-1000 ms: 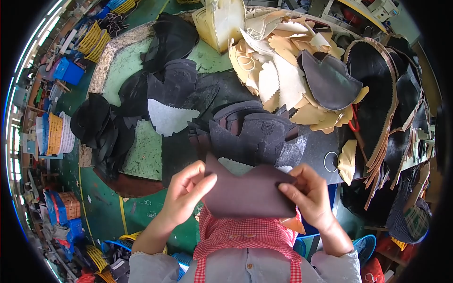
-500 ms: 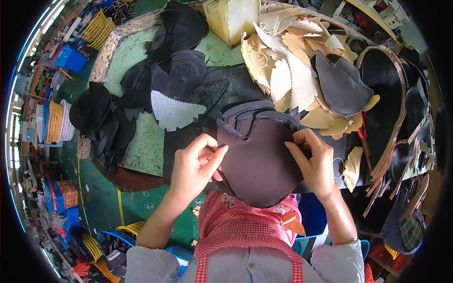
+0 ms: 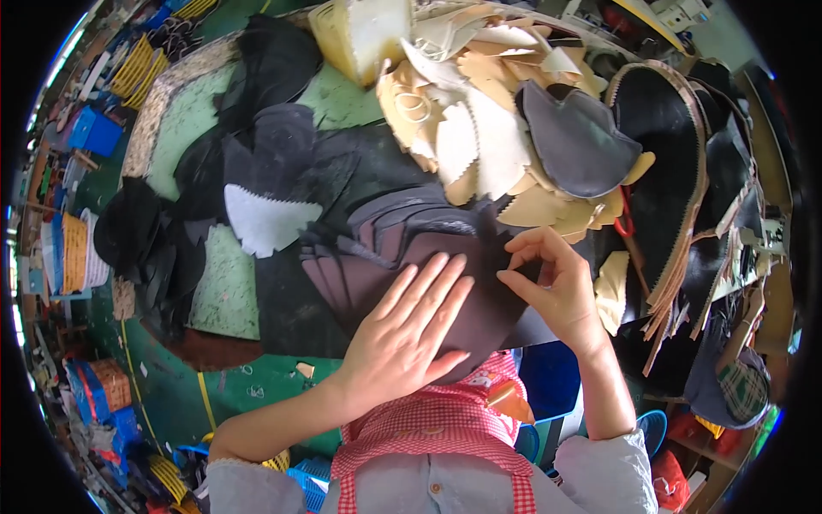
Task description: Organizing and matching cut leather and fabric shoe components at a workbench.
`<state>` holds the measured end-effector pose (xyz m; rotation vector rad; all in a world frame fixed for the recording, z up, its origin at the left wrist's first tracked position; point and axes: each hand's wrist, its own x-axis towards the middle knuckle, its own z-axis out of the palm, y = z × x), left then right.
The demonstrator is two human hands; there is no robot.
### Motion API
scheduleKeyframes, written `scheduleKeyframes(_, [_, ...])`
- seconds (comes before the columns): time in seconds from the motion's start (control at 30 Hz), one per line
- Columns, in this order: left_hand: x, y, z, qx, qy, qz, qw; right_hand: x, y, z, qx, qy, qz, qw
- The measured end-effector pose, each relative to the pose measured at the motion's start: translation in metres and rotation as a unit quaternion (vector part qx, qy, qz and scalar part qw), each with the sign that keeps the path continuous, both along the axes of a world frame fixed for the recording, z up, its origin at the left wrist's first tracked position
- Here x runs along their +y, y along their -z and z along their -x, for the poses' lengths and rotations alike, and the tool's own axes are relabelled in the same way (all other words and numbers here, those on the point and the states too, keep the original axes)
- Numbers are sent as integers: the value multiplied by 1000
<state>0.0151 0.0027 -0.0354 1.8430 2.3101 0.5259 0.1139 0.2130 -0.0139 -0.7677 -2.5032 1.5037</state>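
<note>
A fanned stack of dark brown cut pieces with notched, curved upper edges lies at the table's near edge, partly over my apron. My left hand rests flat on the top piece, its fingers stretched out and the thumb spread. At the stack's right edge is my right hand. Its fingers are curled, with the thumb and forefinger tips a little apart and nothing visible between them. A single dark grey cut piece sits on a heap of cream and tan cut pieces beyond.
Black cut pieces pile up at the left, with a pale grey piece among them. Zigzag-edged black sheets hang over the right side near red-handled scissors. A yellowish block stands at the back.
The brown pieces, held up between both hands before, now lie lower and fanned out. My left hand has moved onto them and flattened; the right has let go of their edge. The view has shifted.
</note>
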Motion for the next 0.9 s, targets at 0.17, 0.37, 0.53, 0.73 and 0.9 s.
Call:
scheduleKeyframes(0.17, [2, -1, 1, 9, 13, 27, 1000, 6, 31, -12, 46, 60, 24, 997])
scheduleKeyframes(0.37, [5, 3, 15, 16, 10, -40, 999, -14, 23, -24, 281, -16, -224, 933])
scheduleKeyframes(0.53, [1, 6, 28, 98, -67, 10, 993, -68, 36, -28, 139, -337, -208, 907])
scheduleKeyframes(0.73, [-13, 11, 32, 63, -112, -11, 992, -12, 40, -21, 113, -133, -314, 933])
scheduleKeyframes(0.9, [-10, 9, 39, 60, -108, -35, 992, -47, 28, 18, 134, -292, -324, 890])
